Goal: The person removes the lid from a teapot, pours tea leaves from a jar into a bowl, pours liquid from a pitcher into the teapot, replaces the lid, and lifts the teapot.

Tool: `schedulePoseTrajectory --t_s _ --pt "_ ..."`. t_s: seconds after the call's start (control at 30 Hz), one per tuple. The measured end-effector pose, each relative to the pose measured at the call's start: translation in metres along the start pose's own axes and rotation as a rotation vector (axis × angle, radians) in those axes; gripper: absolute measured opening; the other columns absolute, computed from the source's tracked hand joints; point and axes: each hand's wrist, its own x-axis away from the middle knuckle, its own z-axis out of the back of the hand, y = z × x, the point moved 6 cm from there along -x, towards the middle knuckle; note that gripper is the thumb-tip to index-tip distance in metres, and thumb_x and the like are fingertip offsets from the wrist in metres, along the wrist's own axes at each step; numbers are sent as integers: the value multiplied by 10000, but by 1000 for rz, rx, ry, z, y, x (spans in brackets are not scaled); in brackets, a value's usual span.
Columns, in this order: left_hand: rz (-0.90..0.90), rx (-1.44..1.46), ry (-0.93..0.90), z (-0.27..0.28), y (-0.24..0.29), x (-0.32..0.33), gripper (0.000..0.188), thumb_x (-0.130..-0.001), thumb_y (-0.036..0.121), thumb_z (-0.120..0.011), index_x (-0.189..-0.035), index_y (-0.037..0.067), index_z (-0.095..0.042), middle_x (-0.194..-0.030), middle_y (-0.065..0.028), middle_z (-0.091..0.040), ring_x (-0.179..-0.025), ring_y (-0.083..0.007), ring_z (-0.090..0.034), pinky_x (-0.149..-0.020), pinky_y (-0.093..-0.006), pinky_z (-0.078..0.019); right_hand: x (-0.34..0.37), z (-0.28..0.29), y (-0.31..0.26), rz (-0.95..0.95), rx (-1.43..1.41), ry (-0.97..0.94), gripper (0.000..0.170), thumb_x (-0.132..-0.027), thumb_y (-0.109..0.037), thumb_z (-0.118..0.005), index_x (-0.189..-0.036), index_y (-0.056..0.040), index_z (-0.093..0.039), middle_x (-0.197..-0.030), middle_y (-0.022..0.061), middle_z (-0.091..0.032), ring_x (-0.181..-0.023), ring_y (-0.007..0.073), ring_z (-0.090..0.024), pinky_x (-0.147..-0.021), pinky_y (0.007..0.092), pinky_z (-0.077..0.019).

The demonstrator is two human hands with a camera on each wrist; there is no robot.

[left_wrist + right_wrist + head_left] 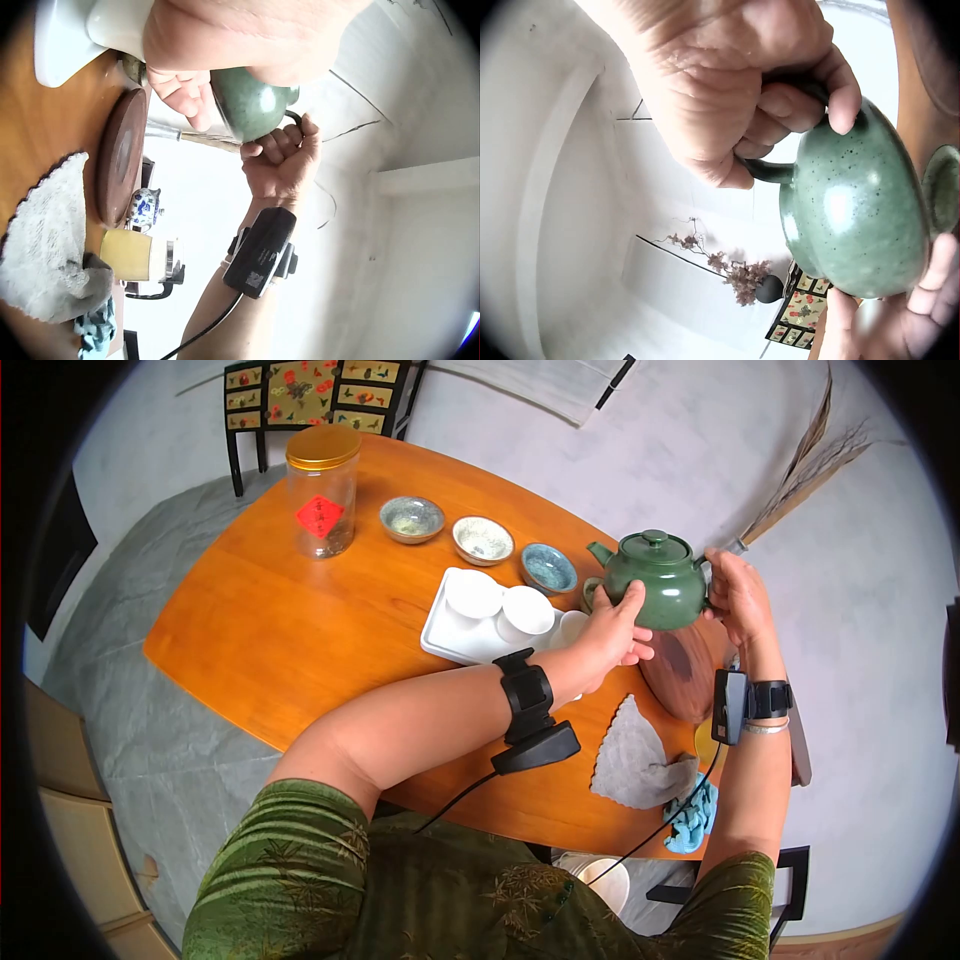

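Observation:
A green lidded teapot (657, 582) is held up above the right end of the table, its spout pointing left; its side fills much of the right wrist view (855, 202). The right hand (738, 595) has its fingers curled round the handle (772, 171). Against the pot's near left side rests the left hand (606, 640), thumb up along the body and the other fingers extended below it. Beneath the pot lies a round brown wooden board (682, 672). A small green cup (591, 592) is partly hidden behind the left hand and pot.
Three glazed bowls (412, 520) stand in a row near the far edge. A white tray (440, 635) bears white cups (525, 614). A gold-lidded jar (322, 500) stands at left. Grey cloth (634, 760), blue cloth (692, 818) and a yellow container (126, 253) are at right.

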Motion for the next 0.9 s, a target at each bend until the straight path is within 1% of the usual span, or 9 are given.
schedulePoseTrajectory --t_s 0.07,0.1,0.17,0.23,0.27,0.33,0.57,0.73,0.9 --pt "8 23 6 3 -1 0 689 -874 597 -342 -1342 134 -141 -997 -147 -533 -780 -175 -591 -669 -276 -463 -6 -4 -3 4 95 2 223 -811 -284 -564 -677 -108 -533 -509 -69 -337 -420 51 -311 -356 228 -300" --pt "19 41 4 3 -2 0 685 -874 603 -331 -1342 135 -153 -990 -142 -535 -779 -176 -590 -669 -278 -462 -7 -7 -6 4 98 -1 223 -811 -284 -564 -677 -108 -533 -509 -69 -337 -420 51 -311 -356 228 -300" --pt "26 59 4 5 -2 -1 682 -874 609 -319 -1341 137 -166 -982 -137 -536 -778 -177 -588 -669 -281 -461 -8 -13 -13 4 172 -6 221 -797 -288 -563 -749 -75 -596 -512 -60 -360 -417 60 -328 -359 227 -307" --pt "50 73 -11 6 -4 -2 679 -871 621 -299 -1333 132 -208 -972 -129 -540 -786 -179 -586 -672 -284 -459 -10 -17 -18 11 215 -8 233 -791 -294 -563 -772 -67 -609 -513 -56 -366 -418 62 -334 -357 227 -308" --pt "49 74 -10 7 -4 -2 679 -871 621 -299 -1333 132 -208 -972 -129 -540 -786 -179 -586 -672 -284 -459 -11 -19 -21 15 258 -7 249 -784 -300 -563 -795 -59 -622 -514 -51 -373 -418 63 -340 -356 228 -308" --pt "61 88 -16 8 -4 -3 680 -870 629 -285 -1316 115 -256 -965 -131 -543 -794 -182 -584 -670 -283 -457 -12 -23 -25 24 283 -15 255 -779 -307 -566 -771 -57 -613 -510 -49 -374 -416 64 -342 -353 229 -307" --pt "85 165 -83 8 -4 -4 686 -880 619 -267 -1287 68 -292 -964 -140 -543 -785 -192 -582 -657 -283 -454 -17 -34 -38 36 379 -43 292 -760 -318 -581 -682 -37 -566 -482 -35 -370 -394 82 -342 -346 242 -304" --pt "74 223 -134 7 -6 -6 706 -881 621 -254 -1257 27 -311 -967 -153 -548 -781 -197 -580 -649 -288 -454 -16 -42 -49 68 449 -63 291 -753 -311 -587 -687 -28 -567 -486 -18 -387 -400 91 -361 -347 251 -309" --pt "70 226 -142 6 -5 -5 707 -881 622 -245 -1240 18 -327 -964 -155 -552 -769 -197 -582 -639 -287 -454 -14 -47 -53 54 477 -77 290 -754 -305 -589 -690 -24 -567 -490 -10 -392 -403 93 -365 -350 253 -319"
